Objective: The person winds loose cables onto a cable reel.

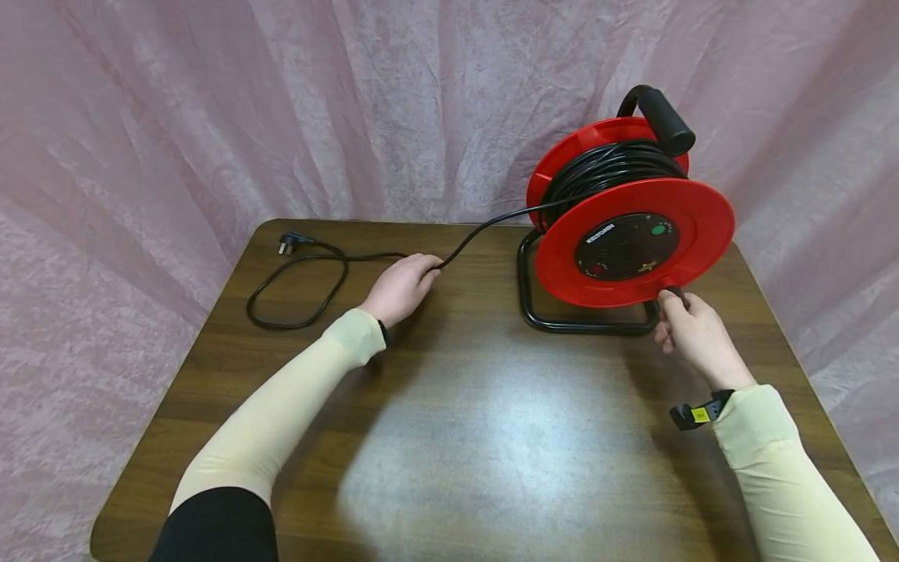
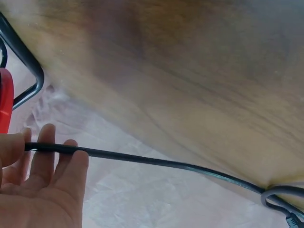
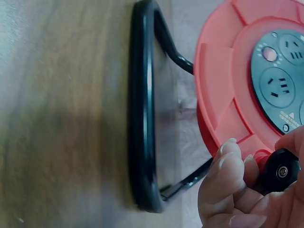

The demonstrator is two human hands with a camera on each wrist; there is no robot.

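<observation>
A red cable reel (image 1: 709, 215) with a black socket panel stands at the back right of the table, black cable wound on its drum. My left hand (image 1: 402, 287) holds the power cable (image 1: 492, 224) between the reel and the plug; in the left wrist view the cable (image 2: 142, 159) crosses the fingers, with the thumb near it. At the reel's lower rim my right hand (image 1: 695, 332) grips the black crank knob (image 3: 281, 171), whose end shows between thumb and fingers in the right wrist view. The cable's free end loops on the table to a black plug (image 1: 291, 242).
The reel rests on a black tubular frame (image 1: 586, 326) with a black carrying handle (image 1: 667, 123) on top. Under everything is a brown wooden table (image 1: 449, 437) with rounded corners. A pink curtain (image 1: 393, 101) hangs right behind its back edge.
</observation>
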